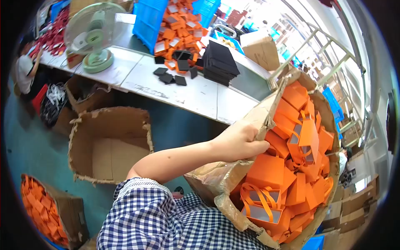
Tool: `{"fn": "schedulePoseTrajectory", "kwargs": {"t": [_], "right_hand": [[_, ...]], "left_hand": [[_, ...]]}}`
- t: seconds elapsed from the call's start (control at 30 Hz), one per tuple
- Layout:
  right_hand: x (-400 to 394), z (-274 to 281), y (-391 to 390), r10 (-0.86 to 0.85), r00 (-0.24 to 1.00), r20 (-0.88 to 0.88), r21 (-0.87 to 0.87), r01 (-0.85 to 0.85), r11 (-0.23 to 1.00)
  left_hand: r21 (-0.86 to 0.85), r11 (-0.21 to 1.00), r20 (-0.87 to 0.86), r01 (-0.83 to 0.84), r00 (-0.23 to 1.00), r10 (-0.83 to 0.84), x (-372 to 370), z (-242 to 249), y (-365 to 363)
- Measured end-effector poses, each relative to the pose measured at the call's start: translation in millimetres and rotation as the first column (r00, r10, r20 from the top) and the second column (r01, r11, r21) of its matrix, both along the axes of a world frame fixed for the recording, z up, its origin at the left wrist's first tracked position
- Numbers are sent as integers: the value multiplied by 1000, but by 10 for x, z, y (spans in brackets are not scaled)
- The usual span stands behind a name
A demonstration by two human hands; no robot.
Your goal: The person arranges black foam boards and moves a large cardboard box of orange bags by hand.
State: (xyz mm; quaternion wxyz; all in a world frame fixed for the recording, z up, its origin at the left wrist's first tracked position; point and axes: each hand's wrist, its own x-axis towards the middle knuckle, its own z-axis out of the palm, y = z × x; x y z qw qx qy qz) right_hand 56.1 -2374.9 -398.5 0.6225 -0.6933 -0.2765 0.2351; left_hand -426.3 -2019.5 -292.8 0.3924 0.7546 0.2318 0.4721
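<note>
My left hand (239, 142) is closed on the torn upper edge of a large cardboard box (223, 177), its thumb pointing over the rim. The box is tilted and full of orange boxes (266, 171), some with orange ribbon handles and grey insides. It stands at the right, close against my body, beside the end of the white table (166, 85). My right hand is not in view.
An open cardboard box (110, 154) stands on the floor at the left; another with orange pieces (46, 212) is lower left. The table holds a green fan (96, 60), a blue crate (146, 25) and black sheets (218, 62). A person (26, 71) sits far left.
</note>
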Motion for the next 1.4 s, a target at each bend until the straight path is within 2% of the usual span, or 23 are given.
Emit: {"fn": "schedulePoseTrajectory", "kwargs": {"t": [0.1, 0.17, 0.23, 0.27, 0.3, 0.33, 0.37, 0.4, 0.5, 0.6, 0.63, 0.7, 0.73, 0.77, 0.83, 0.9, 1.03, 1.1, 1.13, 1.23, 1.3, 1.37, 1.4], "right_hand": [[-180, 447, 434, 38, 999, 32, -78, -36, 996], [-176, 734, 662, -23, 996, 84, -107, 32, 994], [-163, 990, 1160, -76, 989, 125, -124, 92, 988], [-92, 1148, 1332, -19, 991, 130, -205, 45, 978], [-91, 1229, 1481, 35, 991, 126, -277, 1, 961], [-332, 1329, 1742, 4, 993, 116, -273, 28, 962], [-666, 1462, 2097, 30, 987, 159, -101, -14, 995], [-813, 1861, 2202, 54, 974, 220, 46, -66, 997], [-857, 2053, 2769, 58, 971, 232, -5, -59, 998], [-732, 2119, 3307, -4, 963, 271, -14, 8, 1000], [-585, 2735, 3447, 13, 941, 340, -68, 11, 998], [-389, 3045, 3915, 4, 910, 414, -57, 21, 998], [-165, 3103, 4108, 7, 902, 431, -87, 34, 996], [21, 3229, 4329, 103, 882, 461, -157, -33, 987], [85, 3472, 4831, 199, 919, 339, -224, -127, 966], [255, 3546, 5153, 205, 929, 308, -233, -136, 963], [698, 3628, 5616, 298, 912, 283, -279, -219, 935], [576, 3713, 5869, 265, 916, 301, -230, -200, 953], [773, 3721, 5965, 292, 910, 293, -239, -226, 944], [1142, 3743, 6417, 306, 904, 299, -232, -243, 942], [1190, 3796, 6752, 320, 922, 216, -167, -289, 943], [1496, 3840, 6919, 345, 921, 180, -185, -313, 931], [1691, 3718, 6980, 351, 930, 110, 8, -354, 935]], "left_hand": [[-157, 981, 86, 115, 991, -103, 46, -2, 530], [-99, 992, 231, 79, 971, -54, 155, 79, 775], [-97, 994, 182, 43, 983, -24, 87, 195, 1214], [-131, 985, 261, 115, 962, -78, 33, 326, 1330], [-129, 988, 292, 90, 955, -49, 5, 382, 1492], [-131, 987, 285, 94, 957, -53, -52, 423, 1688], [-137, 986, 279, 94, 959, -53, -124, 472, 1890], [-238, 962, 297, 135, 953, -60, -137, 762, 1870], [-218, 968, 237, 125, 969, -72, -286, 949, 2449], [-308, 947, 216, 96, 976, -28, -300, 1028, 2924], [-339, 933, 232, 122, 972, -43, -271, 1341, 3030], [-427, 893, 314, 140, 949, 1, -222, 1471, 3359], [-393, 907, 328, 151, 944, -15, -169, 1478, 3562], [-421, 898, 346, 129, 938, 28, -104, 1447, 3763], [-416, 906, 338, 78, 938, 74, -55, 1578, 3995], [-456, 882, 342, 121, 939, 48, 93, 1703, 4094], [-539, 835, 385, 110, 914, 128, 305, 1849, 4388], [-583, 806, 292, -102, 899, 325, 443, 1807, 4486], [-587, 797, 323, -141, 862, 390, 543, 1867, 4479], [-612, 763, 386, -207, 764, 517, 718, 1707, 4666], [-594, 782, 439, -188, 739, 511, 695, 1607, 4796], [-568, 701, 420, -430, 581, 697, 897, 1502, 4823], [-513, 698, 298, -500, 658, 691, 476, 977, 5067]]}}
